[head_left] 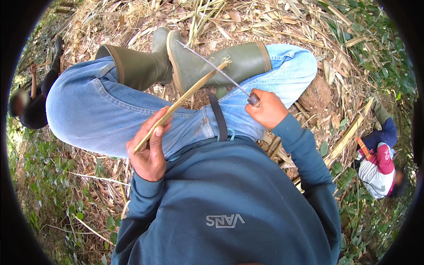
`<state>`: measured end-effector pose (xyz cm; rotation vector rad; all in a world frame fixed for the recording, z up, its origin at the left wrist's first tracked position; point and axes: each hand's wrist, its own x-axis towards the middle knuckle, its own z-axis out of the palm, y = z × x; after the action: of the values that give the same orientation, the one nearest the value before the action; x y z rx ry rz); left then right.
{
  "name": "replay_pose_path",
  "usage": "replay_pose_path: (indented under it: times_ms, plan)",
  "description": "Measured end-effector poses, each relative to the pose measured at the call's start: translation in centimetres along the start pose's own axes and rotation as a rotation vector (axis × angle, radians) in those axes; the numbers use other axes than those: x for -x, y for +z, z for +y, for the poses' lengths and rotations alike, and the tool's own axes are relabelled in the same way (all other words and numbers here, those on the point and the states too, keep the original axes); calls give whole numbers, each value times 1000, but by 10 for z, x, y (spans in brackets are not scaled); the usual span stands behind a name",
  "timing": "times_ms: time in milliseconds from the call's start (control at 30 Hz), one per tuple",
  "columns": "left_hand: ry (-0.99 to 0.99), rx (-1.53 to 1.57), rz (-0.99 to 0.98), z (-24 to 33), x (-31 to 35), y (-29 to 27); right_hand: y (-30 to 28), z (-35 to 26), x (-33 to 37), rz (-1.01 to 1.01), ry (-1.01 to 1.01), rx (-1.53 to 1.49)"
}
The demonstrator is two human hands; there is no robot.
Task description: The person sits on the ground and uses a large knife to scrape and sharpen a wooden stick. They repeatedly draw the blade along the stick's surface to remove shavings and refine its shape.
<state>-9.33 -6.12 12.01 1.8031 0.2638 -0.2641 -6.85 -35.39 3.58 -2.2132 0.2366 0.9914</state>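
My left hand (150, 152) is closed around the lower end of a pale, split strip of wood or bamboo (187, 95), thumb along its side. The strip slants up and away to the right, with frayed, curled fibres at its far tip. In my right hand (270, 110) is the dark handle of a knife (235, 84), gripped in a fist. Its long, thin blade points away and to the left over my boots. Strip and blade cross near the strip's tip; whether they touch I cannot tell.
My legs in blue jeans (101, 119) are folded, the green rubber boots (212, 64) crossed ahead. Dry leaves and stalks (274, 22) litter the ground. A person (377, 170) sits at the right, another (37, 104) at the far left. A long split stalk (349, 134) lies right.
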Motion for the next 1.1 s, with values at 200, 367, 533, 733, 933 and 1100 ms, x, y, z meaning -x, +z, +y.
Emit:
replay_pose_path:
  times_ms: [200, 367, 533, 733, 933, 1100]
  plan:
    - [-12, 29, -7, 2, -3, -1, 10, 17, -17, 89, -8, 37]
    - [-6, 13, 12, 2, -2, 0, 2, -2, 12, 12, -9, -6]
    - [4, 26, -26, 5, -2, -3, 11, 21, -16, 63, 98, -4]
    - [116, -138, -179, 13, -3, -15, -3, -21, 35, -50, -215, -92]
    - [215, -237, -254, 10, -8, -21, 10, -16, 34, 16, -254, -89]
    - [266, -296, -307, 13, -11, -23, 3, 6, 21, -34, -107, -38]
